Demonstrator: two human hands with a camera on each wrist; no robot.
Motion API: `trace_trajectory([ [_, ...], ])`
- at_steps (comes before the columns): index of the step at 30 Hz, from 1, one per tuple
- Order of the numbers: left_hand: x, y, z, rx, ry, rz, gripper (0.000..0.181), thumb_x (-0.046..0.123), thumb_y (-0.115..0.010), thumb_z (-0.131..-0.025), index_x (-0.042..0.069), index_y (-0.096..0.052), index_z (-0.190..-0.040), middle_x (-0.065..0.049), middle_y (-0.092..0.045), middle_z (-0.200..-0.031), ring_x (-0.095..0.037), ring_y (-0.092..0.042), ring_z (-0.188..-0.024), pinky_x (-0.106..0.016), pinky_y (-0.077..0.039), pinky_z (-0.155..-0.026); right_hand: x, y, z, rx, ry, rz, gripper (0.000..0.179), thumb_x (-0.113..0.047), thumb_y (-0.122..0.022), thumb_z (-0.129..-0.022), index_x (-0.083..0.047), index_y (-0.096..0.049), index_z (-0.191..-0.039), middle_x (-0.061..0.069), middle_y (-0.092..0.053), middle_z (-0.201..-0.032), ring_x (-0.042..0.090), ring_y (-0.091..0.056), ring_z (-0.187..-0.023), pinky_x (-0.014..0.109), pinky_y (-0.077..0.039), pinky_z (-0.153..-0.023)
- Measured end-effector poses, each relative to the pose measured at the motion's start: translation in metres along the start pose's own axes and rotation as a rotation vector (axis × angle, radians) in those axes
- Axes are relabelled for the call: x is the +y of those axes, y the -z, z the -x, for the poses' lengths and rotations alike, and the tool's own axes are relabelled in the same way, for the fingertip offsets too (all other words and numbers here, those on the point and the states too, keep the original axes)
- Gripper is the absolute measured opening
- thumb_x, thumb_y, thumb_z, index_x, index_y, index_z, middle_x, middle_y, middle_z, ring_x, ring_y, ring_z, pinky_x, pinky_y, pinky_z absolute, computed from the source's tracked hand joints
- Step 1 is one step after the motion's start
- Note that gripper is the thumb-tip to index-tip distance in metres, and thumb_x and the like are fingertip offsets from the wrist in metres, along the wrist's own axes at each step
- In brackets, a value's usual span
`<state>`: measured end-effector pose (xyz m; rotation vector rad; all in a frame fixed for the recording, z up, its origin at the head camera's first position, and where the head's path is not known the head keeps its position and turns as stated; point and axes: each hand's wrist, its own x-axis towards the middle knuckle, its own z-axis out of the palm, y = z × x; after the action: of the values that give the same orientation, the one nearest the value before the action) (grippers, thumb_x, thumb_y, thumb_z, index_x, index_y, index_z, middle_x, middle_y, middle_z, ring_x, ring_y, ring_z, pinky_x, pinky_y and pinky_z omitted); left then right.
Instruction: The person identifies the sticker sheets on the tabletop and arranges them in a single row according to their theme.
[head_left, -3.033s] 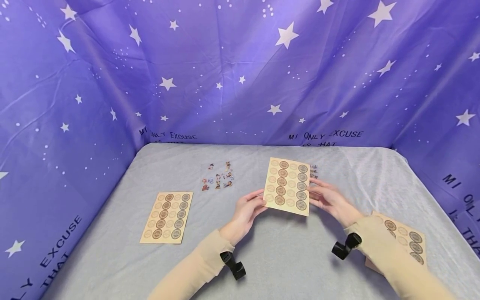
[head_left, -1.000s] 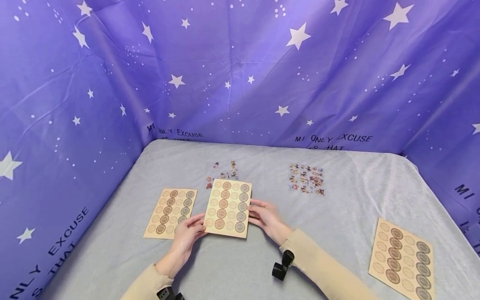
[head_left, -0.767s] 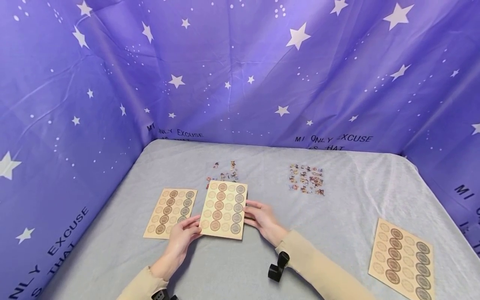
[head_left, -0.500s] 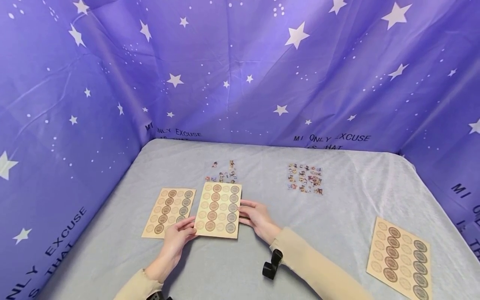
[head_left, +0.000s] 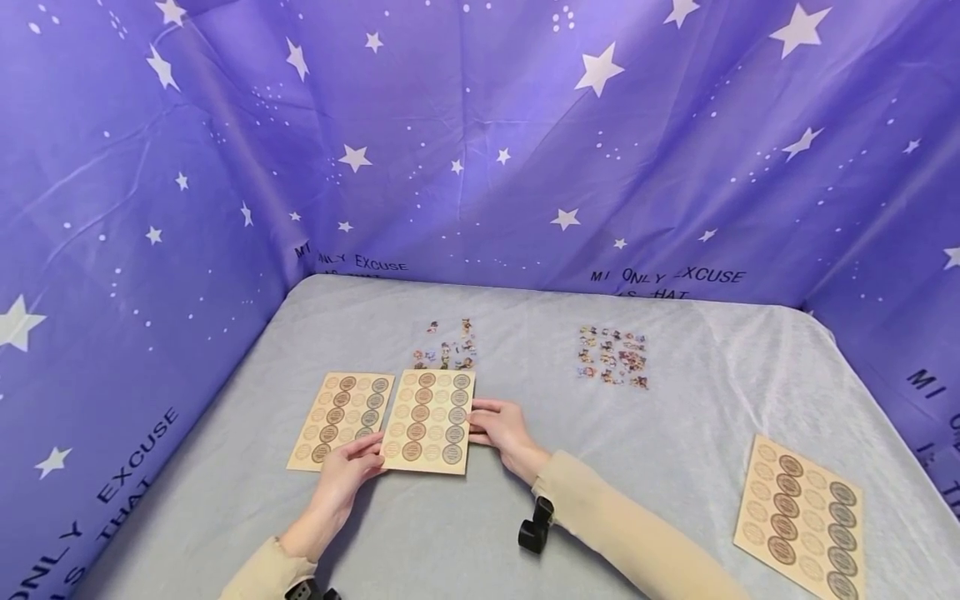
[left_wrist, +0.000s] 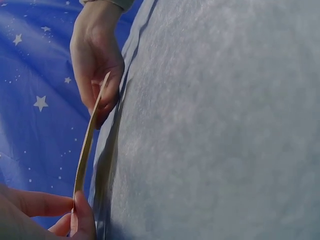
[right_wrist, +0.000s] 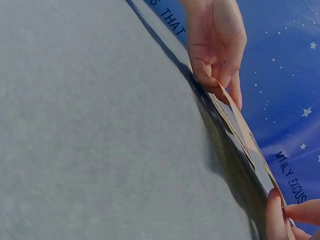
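Observation:
Both hands hold one tan sticker sheet [head_left: 429, 421] with columns of round brown and grey stamp-like stickers. My left hand [head_left: 343, 479] pinches its near left corner between thumb and fingers. My right hand [head_left: 507, 433] grips the right edge. From the side, in the left wrist view, the sheet [left_wrist: 86, 145] is a thin, slightly bowed strip between the two hands, tilted above the cloth. A matching sticker sheet [head_left: 337, 412] lies just left of it on the table, partly covered by my left fingers.
Behind the held sheet lies a clear sheet of small cartoon figure stickers [head_left: 446, 343], its near part hidden. Another clear figure sticker sheet [head_left: 613, 358] is at the back right. A third tan sheet [head_left: 801, 512] rests at the right on the grey cloth [head_left: 600, 467].
Both hands have carried the tan sheet leftward and nearer, from in front of the right figure sheet to beside the left tan sheet. The right figure sheet and right tan sheet are now uncovered.

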<state>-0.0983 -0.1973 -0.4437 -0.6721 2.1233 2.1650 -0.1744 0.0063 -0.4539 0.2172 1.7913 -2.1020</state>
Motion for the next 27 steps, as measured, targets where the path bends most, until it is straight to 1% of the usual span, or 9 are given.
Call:
trace_trajectory([
  [4,-0.0003,0.0025,-0.0017,-0.016,-0.015,-0.021,0.045,-0.015,-0.050,-0.074,-0.016,-0.046,-0.118,-0.004,-0.061,-0.081,-0.005,-0.055,-0.067,-0.018,-0.049,-0.061,0.0018,-0.0013,-0.0012,-0.007,-0.002,0.003,0.038,0.009,-0.053,-0.079,0.013,-0.049,-0.117,0.025,-0.062,-0.094,0.015,-0.062,-0.067,0.030,-0.054,-0.065],
  [10,-0.0014,0.0061,-0.0052,-0.026,-0.047,-0.070,0.045,-0.015,-0.050,-0.072,-0.018,-0.047,-0.116,-0.003,-0.058,-0.079,-0.005,-0.054,-0.064,-0.019,-0.051,-0.059,0.0024,-0.0029,-0.0012,-0.006,-0.017,0.005,0.038,0.010,-0.053,-0.078,0.013,-0.049,-0.116,0.025,-0.062,-0.094,0.017,-0.063,-0.067,0.030,-0.054,-0.064],
  [15,-0.0008,0.0081,-0.0085,-0.047,-0.054,-0.101,0.043,-0.017,-0.051,-0.071,-0.017,-0.048,-0.115,-0.003,-0.058,-0.079,-0.006,-0.054,-0.065,-0.020,-0.051,-0.059,0.0029,-0.0015,-0.0015,-0.019,-0.015,0.006,0.038,0.012,-0.053,-0.078,0.015,-0.048,-0.116,0.026,-0.062,-0.094,0.018,-0.063,-0.068,0.030,-0.054,-0.064],
  [17,0.0006,0.0086,-0.0082,-0.054,-0.041,-0.126,0.044,-0.016,-0.053,-0.071,-0.016,-0.049,-0.115,-0.003,-0.058,-0.080,-0.005,-0.054,-0.066,-0.020,-0.051,-0.060,0.0033,-0.0011,-0.0018,-0.022,-0.013,0.012,0.039,0.012,-0.052,-0.078,0.015,-0.048,-0.116,0.026,-0.062,-0.093,0.019,-0.064,-0.068,0.030,-0.054,-0.064],
  [20,0.0011,0.0094,-0.0075,-0.057,-0.036,-0.168,0.044,-0.015,-0.054,-0.071,-0.015,-0.050,-0.115,-0.003,-0.059,-0.081,-0.008,-0.055,-0.067,-0.021,-0.051,-0.059,0.0040,-0.0010,-0.0015,-0.024,-0.013,0.026,0.039,0.012,-0.052,-0.077,0.015,-0.047,-0.116,0.026,-0.062,-0.093,0.020,-0.064,-0.068,0.031,-0.054,-0.063],
  [24,0.0005,0.0103,-0.0071,-0.050,-0.048,-0.209,0.043,-0.013,-0.055,-0.070,-0.014,-0.052,-0.114,-0.006,-0.059,-0.083,-0.014,-0.057,-0.068,-0.022,-0.051,-0.059,0.0056,-0.0014,-0.0013,-0.037,-0.009,0.043,0.040,0.012,-0.052,-0.077,0.016,-0.047,-0.117,0.026,-0.062,-0.092,0.020,-0.064,-0.068,0.031,-0.054,-0.063],
  [27,-0.0001,0.0104,-0.0081,-0.061,-0.061,-0.225,0.044,-0.012,-0.054,-0.070,-0.015,-0.051,-0.114,-0.005,-0.060,-0.083,-0.011,-0.056,-0.067,-0.021,-0.051,-0.059,0.0061,-0.0005,-0.0019,-0.049,0.014,0.056,0.041,0.013,-0.052,-0.076,0.017,-0.045,-0.117,0.027,-0.062,-0.091,0.021,-0.064,-0.069,0.030,-0.054,-0.063],
])
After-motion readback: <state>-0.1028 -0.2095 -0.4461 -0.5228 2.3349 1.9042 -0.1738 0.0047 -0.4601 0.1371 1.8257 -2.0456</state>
